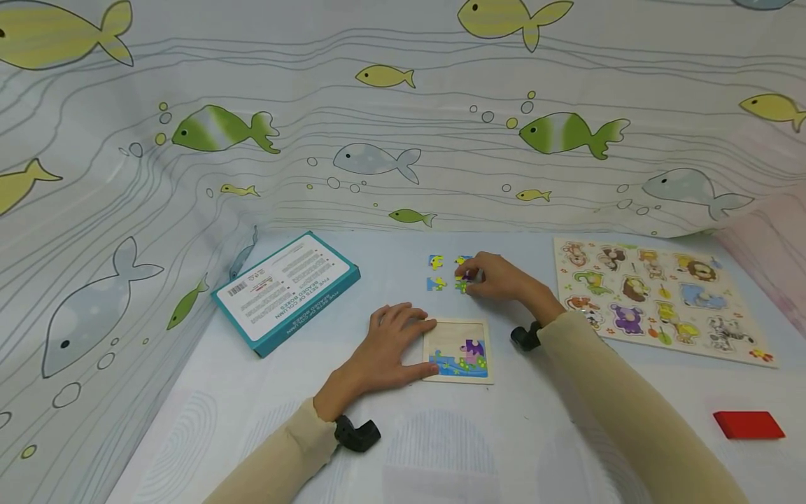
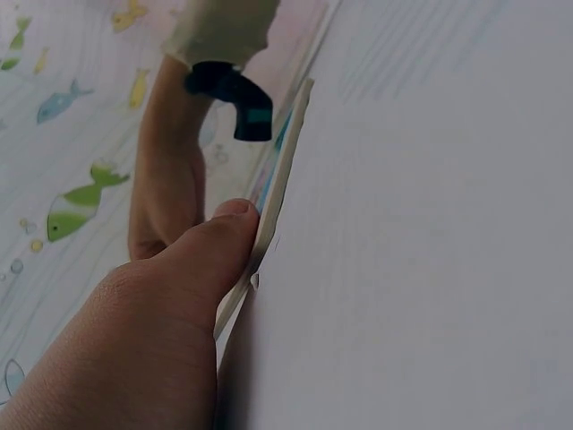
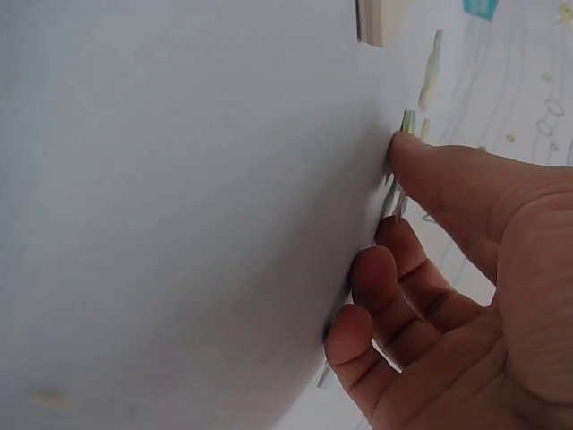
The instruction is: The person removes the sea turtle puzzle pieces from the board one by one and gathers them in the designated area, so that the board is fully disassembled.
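In the head view a small wooden puzzle tray [image 1: 458,381] lies on the table, its lower part filled with blue, green and purple pieces. My left hand [image 1: 393,350] rests at its left side, fingers spread, with the index fingertip near the upper left corner and the thumb on the lower left edge. The left wrist view shows that thumb [image 2: 210,246] against the tray's rim. Beyond the tray, my right hand [image 1: 497,276] pinches a purple puzzle piece [image 1: 467,275] among loose pieces, partly hidden by its fingers. Left of it lie two yellow-and-blue puzzle pieces [image 1: 436,262].
A teal-edged box [image 1: 286,290] lies at the back left. To the right is a large animal puzzle board [image 1: 667,301], under the right forearm's far side. A red block [image 1: 749,425] sits at the front right. Fish-printed cloth [image 1: 403,119] stands behind the table.
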{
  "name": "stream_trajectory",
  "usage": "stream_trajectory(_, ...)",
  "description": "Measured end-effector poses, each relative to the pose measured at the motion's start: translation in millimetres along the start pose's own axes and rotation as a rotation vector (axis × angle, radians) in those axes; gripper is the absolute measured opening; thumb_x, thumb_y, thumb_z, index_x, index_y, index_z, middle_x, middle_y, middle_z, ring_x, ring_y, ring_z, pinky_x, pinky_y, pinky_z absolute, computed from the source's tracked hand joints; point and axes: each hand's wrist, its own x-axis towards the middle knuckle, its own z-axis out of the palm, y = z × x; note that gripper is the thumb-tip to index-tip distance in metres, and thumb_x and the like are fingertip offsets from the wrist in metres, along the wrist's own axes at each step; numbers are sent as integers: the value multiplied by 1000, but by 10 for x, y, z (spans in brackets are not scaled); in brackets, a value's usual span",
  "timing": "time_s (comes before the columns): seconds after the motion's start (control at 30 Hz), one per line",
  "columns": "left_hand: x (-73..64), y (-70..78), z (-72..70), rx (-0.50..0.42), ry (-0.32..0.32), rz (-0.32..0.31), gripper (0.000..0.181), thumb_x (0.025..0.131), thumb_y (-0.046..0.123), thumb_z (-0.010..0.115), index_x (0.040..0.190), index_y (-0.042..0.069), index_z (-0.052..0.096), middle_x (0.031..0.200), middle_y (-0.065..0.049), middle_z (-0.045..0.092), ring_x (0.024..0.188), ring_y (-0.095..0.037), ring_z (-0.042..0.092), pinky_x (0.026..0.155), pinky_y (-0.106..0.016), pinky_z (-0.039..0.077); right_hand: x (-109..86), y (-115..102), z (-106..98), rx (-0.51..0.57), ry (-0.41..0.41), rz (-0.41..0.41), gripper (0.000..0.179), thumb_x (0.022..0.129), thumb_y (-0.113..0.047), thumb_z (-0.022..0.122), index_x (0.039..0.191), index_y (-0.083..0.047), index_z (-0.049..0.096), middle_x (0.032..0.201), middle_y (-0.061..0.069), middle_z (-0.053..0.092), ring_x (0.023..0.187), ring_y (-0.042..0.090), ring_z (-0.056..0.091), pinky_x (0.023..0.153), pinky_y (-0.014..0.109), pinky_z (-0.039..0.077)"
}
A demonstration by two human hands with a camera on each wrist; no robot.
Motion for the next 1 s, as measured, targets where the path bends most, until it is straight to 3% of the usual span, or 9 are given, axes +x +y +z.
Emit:
stream_trajectory(0.23, 2, -1, 13, 0, 2, 3, 72, 88, 66, 63, 147, 26, 54, 148, 1, 50, 149, -29, 33, 118, -63, 20, 11, -12, 0, 16, -14, 29, 33, 91, -12, 73, 124, -13, 72, 115, 11, 65, 102, 25, 57, 87, 38, 49)
stream_trajectory(0.57, 12, 13, 4, -5, -11, -8, 72, 88, 66, 63, 148, 26, 53, 149, 1, 50, 149, -29, 32, 118, -63, 20, -28, 16, 9, 45, 19, 11, 33, 91, -9, 73, 124, -11, 72, 112, 12, 64, 100, 26, 56, 86, 37, 47)
stream_trajectory(0.83, 13, 5, 7, 1, -10, -5, 72, 89, 67, 62, 148, 26, 53, 148, 1, 49, 149, -29, 32, 118, -63, 20, -86, 61, -15, 66, 25, 27, 40, 92, -15, 74, 131, -14, 68, 118, 14, 63, 100, 27, 57, 87, 41, 49)
stream_trajectory(1.0, 11, 2, -8, -12, -4, 3, 72, 89, 65, 63, 147, 25, 53, 148, 0, 50, 149, -31, 33, 118, -63, 20, -144, 112, -33, 97, 34, 9, 35, 93, -19, 74, 127, -14, 69, 116, 12, 65, 97, 25, 58, 84, 37, 48)
